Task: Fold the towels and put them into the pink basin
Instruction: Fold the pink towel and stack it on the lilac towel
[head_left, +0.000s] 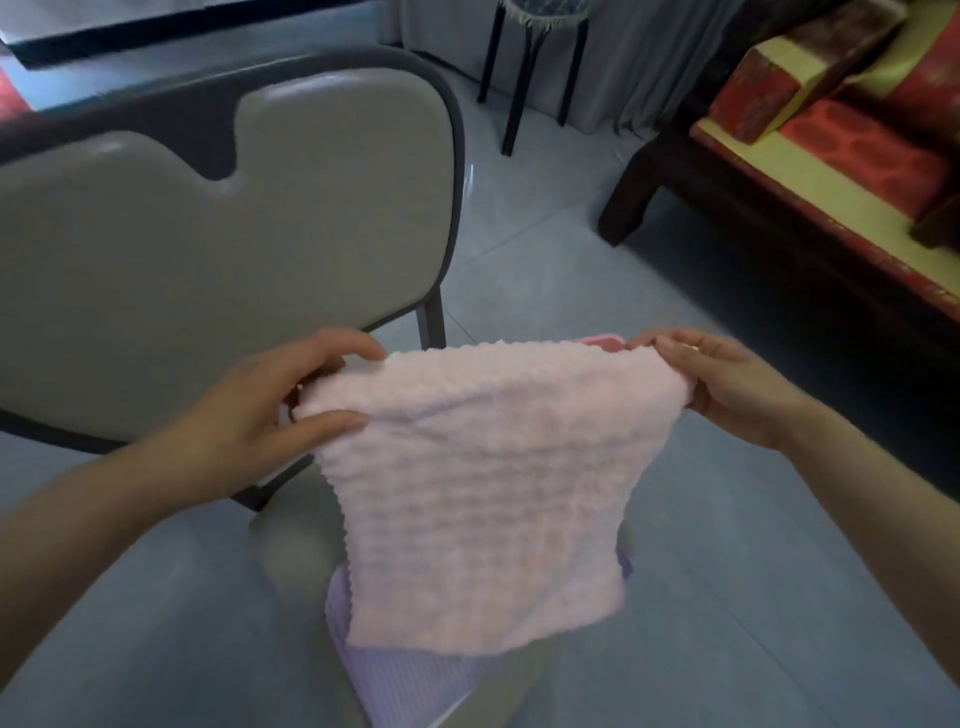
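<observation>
A pale pink fluffy towel (483, 493) hangs in the air in front of me, stretched between both hands by its top edge. My left hand (275, 410) pinches the towel's upper left corner between thumb and fingers. At the upper right corner, my right hand (727, 384) grips the towel. Just behind the towel's top edge a small strip of the pink basin (602, 341) shows; the rest of it is hidden by the towel. Under the towel lies a lilac striped towel (410, 680), partly covered.
A grey padded chair (208, 249) stands on the left, its backrest close to my left hand. A dark wooden sofa with red and yellow cushions (831, 156) fills the right. A black-legged stool (535, 67) stands at the back on the tiled floor.
</observation>
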